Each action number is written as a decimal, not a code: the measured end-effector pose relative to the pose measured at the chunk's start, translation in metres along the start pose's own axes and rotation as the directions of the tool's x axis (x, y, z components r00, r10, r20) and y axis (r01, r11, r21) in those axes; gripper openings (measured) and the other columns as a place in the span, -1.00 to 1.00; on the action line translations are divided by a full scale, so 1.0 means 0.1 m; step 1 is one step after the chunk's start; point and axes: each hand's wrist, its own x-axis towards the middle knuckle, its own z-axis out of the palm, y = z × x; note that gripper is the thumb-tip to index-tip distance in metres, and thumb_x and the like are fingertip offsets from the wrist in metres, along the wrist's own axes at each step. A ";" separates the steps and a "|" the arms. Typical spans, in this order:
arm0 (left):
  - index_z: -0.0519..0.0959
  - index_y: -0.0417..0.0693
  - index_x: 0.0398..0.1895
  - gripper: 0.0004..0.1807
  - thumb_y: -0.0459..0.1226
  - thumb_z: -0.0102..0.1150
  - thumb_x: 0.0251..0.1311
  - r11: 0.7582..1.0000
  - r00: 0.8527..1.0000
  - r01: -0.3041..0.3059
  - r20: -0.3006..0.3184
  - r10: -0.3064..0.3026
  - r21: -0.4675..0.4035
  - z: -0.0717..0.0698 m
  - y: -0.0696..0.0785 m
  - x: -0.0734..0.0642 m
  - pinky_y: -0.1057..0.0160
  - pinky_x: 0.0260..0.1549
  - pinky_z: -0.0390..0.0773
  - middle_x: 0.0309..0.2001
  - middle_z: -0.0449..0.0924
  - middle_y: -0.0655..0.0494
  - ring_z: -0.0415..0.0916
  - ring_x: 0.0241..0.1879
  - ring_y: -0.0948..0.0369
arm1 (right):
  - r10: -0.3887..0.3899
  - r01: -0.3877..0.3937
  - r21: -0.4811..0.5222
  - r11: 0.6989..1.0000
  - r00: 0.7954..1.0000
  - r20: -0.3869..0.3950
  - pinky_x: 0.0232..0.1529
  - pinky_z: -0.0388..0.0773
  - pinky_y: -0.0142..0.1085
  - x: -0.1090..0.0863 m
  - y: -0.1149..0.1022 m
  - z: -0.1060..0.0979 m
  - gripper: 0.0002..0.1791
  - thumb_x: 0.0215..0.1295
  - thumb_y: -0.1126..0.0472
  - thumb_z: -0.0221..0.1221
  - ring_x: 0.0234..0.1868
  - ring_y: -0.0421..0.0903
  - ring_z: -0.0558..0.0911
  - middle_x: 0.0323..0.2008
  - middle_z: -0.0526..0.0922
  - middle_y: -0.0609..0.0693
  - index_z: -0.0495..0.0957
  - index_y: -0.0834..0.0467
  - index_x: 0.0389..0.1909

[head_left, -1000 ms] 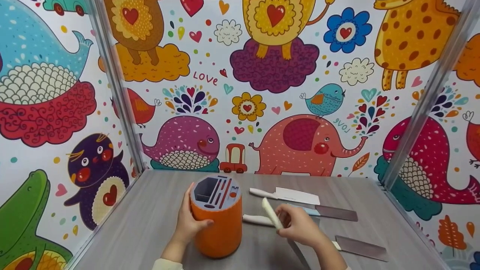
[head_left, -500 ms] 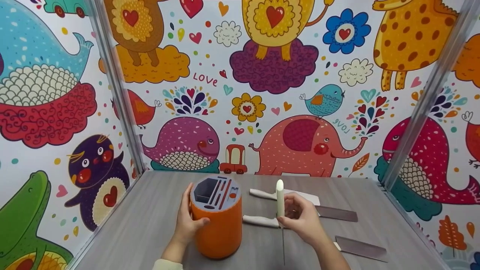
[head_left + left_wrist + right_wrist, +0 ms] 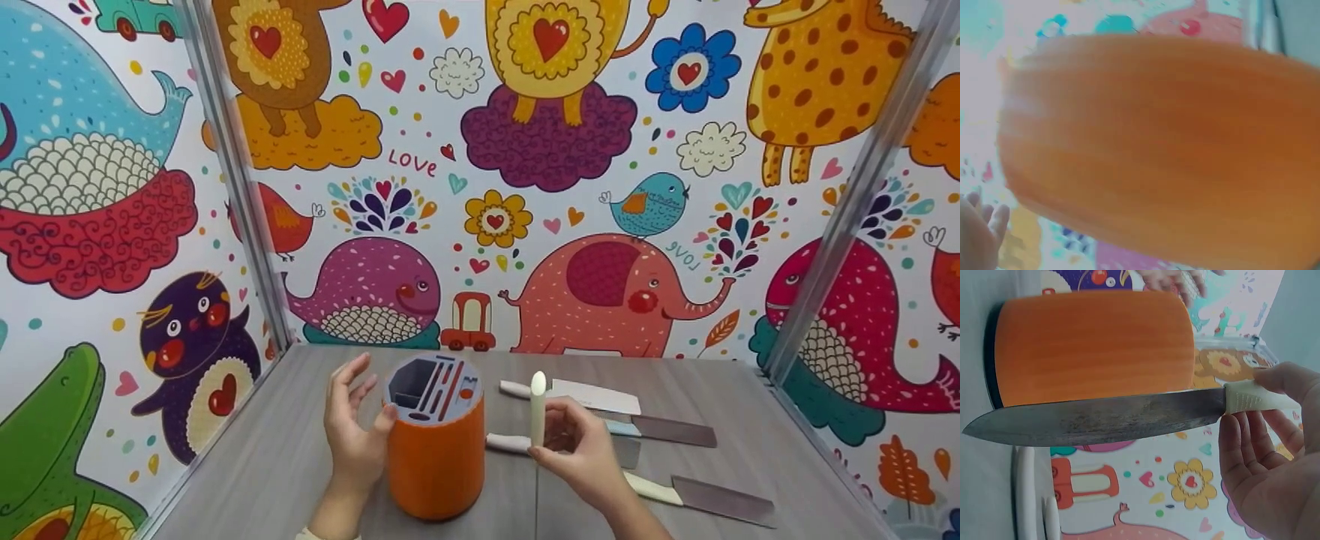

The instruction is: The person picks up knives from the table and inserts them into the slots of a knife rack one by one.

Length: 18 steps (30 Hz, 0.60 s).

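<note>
An orange cylindrical knife block [image 3: 436, 469] with a grey slotted top stands upright on the table. My left hand [image 3: 351, 431] is beside its left side, fingers spread and raised, thumb tip right at the top rim. To the block's right, my right hand [image 3: 579, 442] pinches a kitchen knife [image 3: 538, 416] by its cream handle, point down. In the right wrist view, the long, stained blade [image 3: 1100, 419] runs alongside the block [image 3: 1095, 346]. The left wrist view is filled by the blurred orange wall [image 3: 1157, 146], with the left fingers [image 3: 998, 225] at the lower left.
On the grey table [image 3: 285, 465], right of the block, lie a white-handled cleaver [image 3: 596, 396], a dark-bladed knife [image 3: 675, 431], a white-handled knife [image 3: 510, 443] partly behind the right hand, and a cream-handled cleaver [image 3: 724, 500]. Patterned walls [image 3: 480, 112] enclose the table.
My left hand has let go of the block and shifted left, its fingers opening. The knife in my right hand has turned from tilted to upright, then moved left closer to the block.
</note>
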 end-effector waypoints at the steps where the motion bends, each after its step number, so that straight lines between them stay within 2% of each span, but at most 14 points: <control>1: 0.37 -0.45 0.38 -0.30 -0.53 0.21 0.06 0.999 1.000 -0.022 0.005 0.022 -0.047 0.02 0.08 0.01 0.41 0.31 0.56 0.33 0.48 0.01 0.43 0.36 0.26 | 0.002 -0.002 0.002 1.000 1.000 0.001 -0.23 0.74 -0.35 -0.01 0.00 0.03 -0.47 0.10 0.35 0.53 -0.29 -0.18 0.73 -0.23 0.73 0.15 0.57 0.26 0.10; 3: 0.34 -0.50 0.35 -0.31 -0.62 0.17 0.05 0.987 0.998 -0.046 0.036 0.053 -0.157 0.06 0.25 0.00 0.35 0.26 0.63 0.31 0.49 -0.02 0.45 0.34 0.18 | 0.003 -0.003 0.010 1.000 1.000 0.003 -0.25 0.74 -0.35 -0.02 -0.01 0.08 -0.45 0.09 0.35 0.53 -0.30 -0.17 0.73 -0.25 0.72 0.12 0.55 0.24 0.10; 5: 0.32 -0.53 0.34 -0.31 -0.68 0.13 0.03 0.965 0.993 -0.047 0.088 0.072 -0.258 0.11 0.42 -0.03 0.27 0.22 0.68 0.30 0.47 -0.14 0.46 0.33 0.09 | 0.001 -0.001 0.013 1.000 1.000 0.012 -0.24 0.75 -0.35 -0.04 -0.02 0.13 -0.46 0.09 0.35 0.53 -0.30 -0.17 0.72 -0.25 0.71 0.10 0.53 0.24 0.08; 7: 0.30 -0.47 0.36 -0.32 -0.68 0.13 0.08 0.955 0.987 0.015 0.158 0.033 -0.296 0.17 0.59 -0.09 0.23 0.22 0.70 0.29 0.45 -0.21 0.47 0.33 0.07 | -0.006 0.005 0.020 1.000 1.000 0.018 -0.22 0.77 -0.33 -0.06 -0.04 0.18 -0.49 0.08 0.37 0.53 -0.28 -0.17 0.73 -0.26 0.70 0.10 0.53 0.23 0.03; 9: 0.33 -0.32 0.38 -0.35 -0.60 0.20 0.19 0.958 0.971 0.120 0.231 -0.059 -0.262 0.23 0.72 -0.13 0.24 0.22 0.69 0.29 0.46 -0.17 0.49 0.33 0.11 | -0.017 0.017 0.025 1.000 1.000 0.022 -0.20 0.78 -0.31 -0.09 -0.07 0.22 -0.51 0.06 0.39 0.52 -0.27 -0.17 0.72 -0.25 0.69 0.10 0.54 0.23 -0.01; 11: 0.36 -0.19 0.39 -0.39 -0.50 0.27 0.28 0.950 0.940 0.240 0.294 -0.175 -0.201 0.30 0.81 -0.17 0.26 0.24 0.67 0.30 0.48 -0.10 0.50 0.33 0.12 | -0.030 0.029 0.033 0.999 0.999 0.025 -0.18 0.79 -0.30 -0.12 -0.10 0.26 -0.54 0.06 0.41 0.51 -0.25 -0.17 0.72 -0.24 0.68 0.10 0.54 0.23 -0.04; 12: 0.37 -0.13 0.40 -0.40 -0.45 0.30 0.32 0.939 0.916 0.301 0.323 -0.237 -0.165 0.34 0.85 -0.19 0.27 0.26 0.66 0.30 0.49 -0.06 0.50 0.34 0.10 | -0.036 0.035 0.040 0.999 0.999 0.025 -0.17 0.79 -0.29 -0.13 -0.12 0.28 -0.54 0.05 0.42 0.51 -0.24 -0.17 0.72 -0.23 0.68 0.10 0.55 0.24 -0.05; 14: 0.37 -0.08 0.41 -0.40 -0.34 0.35 0.36 0.917 0.868 0.385 0.377 -0.323 -0.101 0.41 0.88 -0.21 0.29 0.28 0.64 0.31 0.52 -0.03 0.50 0.35 0.04 | -0.044 0.042 0.053 0.998 0.999 0.031 -0.16 0.80 -0.28 -0.16 -0.14 0.32 -0.55 0.05 0.42 0.50 -0.23 -0.19 0.72 -0.22 0.69 0.08 0.55 0.25 -0.05; 17: 0.35 -0.10 0.46 -0.34 -0.25 0.38 0.36 0.895 0.799 0.447 0.458 -0.390 -0.016 0.48 0.86 -0.25 0.24 0.31 0.62 0.33 0.55 -0.05 0.49 0.36 -0.05 | -0.065 0.063 0.074 0.995 0.997 0.035 -0.16 0.81 -0.27 -0.20 -0.17 0.39 -0.55 0.06 0.42 0.50 -0.24 -0.21 0.73 -0.22 0.71 0.07 0.55 0.27 -0.05; 18: 0.34 -0.09 0.49 -0.32 -0.22 0.38 0.38 0.886 0.771 0.464 0.489 -0.409 0.009 0.50 0.85 -0.27 0.22 0.33 0.62 0.34 0.55 -0.04 0.49 0.37 -0.05 | -0.075 0.072 0.084 0.994 0.997 0.032 -0.17 0.81 -0.26 -0.22 -0.18 0.41 -0.56 0.06 0.42 0.51 -0.24 -0.21 0.74 -0.22 0.71 0.06 0.55 0.27 -0.05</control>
